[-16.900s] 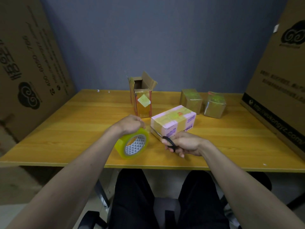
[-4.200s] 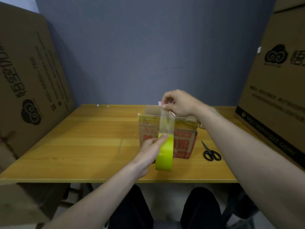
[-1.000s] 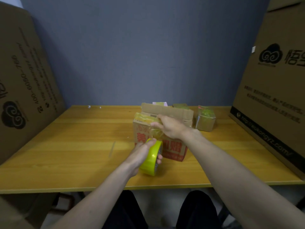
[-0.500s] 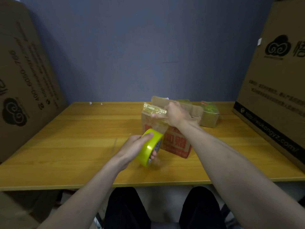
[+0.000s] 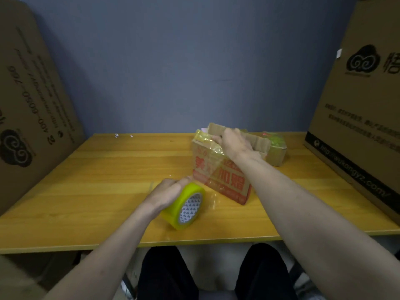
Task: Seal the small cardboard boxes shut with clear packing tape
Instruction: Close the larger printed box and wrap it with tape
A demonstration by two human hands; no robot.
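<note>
The left hand [image 5: 166, 194] gripped the tape roll [image 5: 186, 205] on the counter [image 5: 97, 180]; the right hand [image 5: 234, 142] pressed flat on the red-printed box [image 5: 225, 180] top beyond it, tape strip between.

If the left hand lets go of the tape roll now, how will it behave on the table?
The tape roll is round and tilted on its edge, so it would likely tip flat or roll. The strip running to the box may tug it. It looks stiff.
</note>
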